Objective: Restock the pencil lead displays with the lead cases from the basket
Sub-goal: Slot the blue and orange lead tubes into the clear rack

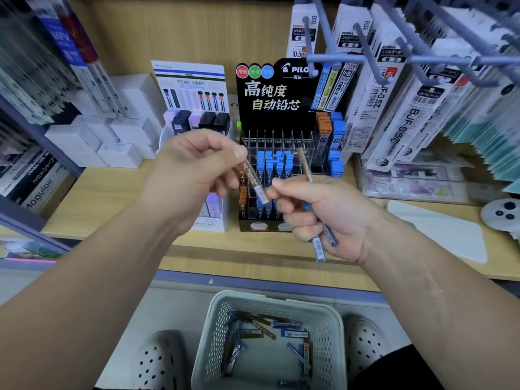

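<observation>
Lead cases are slim, stiff plastic sticks, probably very light and rather slick. One orange-capped lead case (253,178) sits at frame centre, slanted, pinched near its top by the curled fingers of the left hand (191,164). The right hand (323,209) is clenched round several blue cases (319,243), thumb just beside the orange one's lower end; contact is unclear. Behind stands the slotted display (275,97). More cases lie in the basket (332,327), bottom centre. Best gripped on the flat sides near the cap, leaving the foot free for a slot.

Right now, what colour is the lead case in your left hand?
Orange-brown lead case, pale lower end; head view.
</observation>
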